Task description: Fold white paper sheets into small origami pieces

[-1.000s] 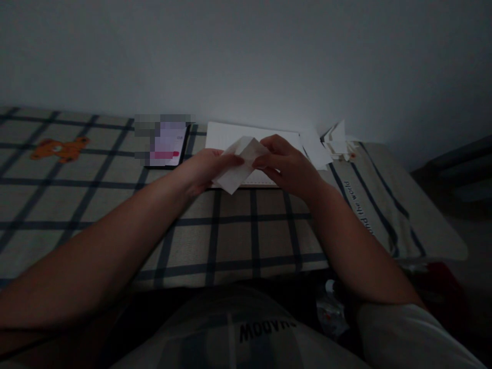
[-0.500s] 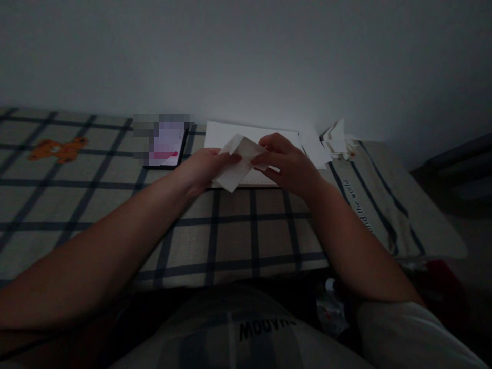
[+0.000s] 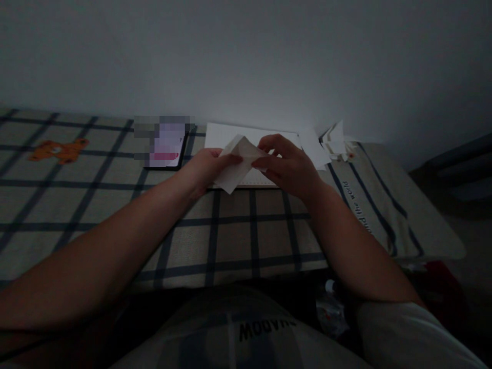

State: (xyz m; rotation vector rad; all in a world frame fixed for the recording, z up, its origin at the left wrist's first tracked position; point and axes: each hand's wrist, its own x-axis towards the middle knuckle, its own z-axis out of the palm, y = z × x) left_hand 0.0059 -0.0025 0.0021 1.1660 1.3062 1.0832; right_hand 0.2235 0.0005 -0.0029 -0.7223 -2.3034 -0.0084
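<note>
Between my hands is a folded piece of white paper (image 3: 235,171), held above a lined notebook (image 3: 221,134). My left hand (image 3: 213,166) pinches its left side, thumb lying on top and the other fingers hidden beneath. My right hand (image 3: 286,164) grips the right corner between thumb and fingertips, its fingers curled. The paper has a peak at the top and a pointed lower corner. Its underside cannot be seen.
A phone (image 3: 167,143) with a lit, blurred screen lies left of the notebook. Loose white paper (image 3: 313,148) and folded paper shapes (image 3: 334,141) sit at right. The checked tablecloth (image 3: 234,236) bears an orange bear print (image 3: 57,151). A clear bottle (image 3: 331,307) is below the edge.
The flap at the paper's top left now lies flatter, and the top forms a cleaner peak. Both hands keep nearly the same place and grip.
</note>
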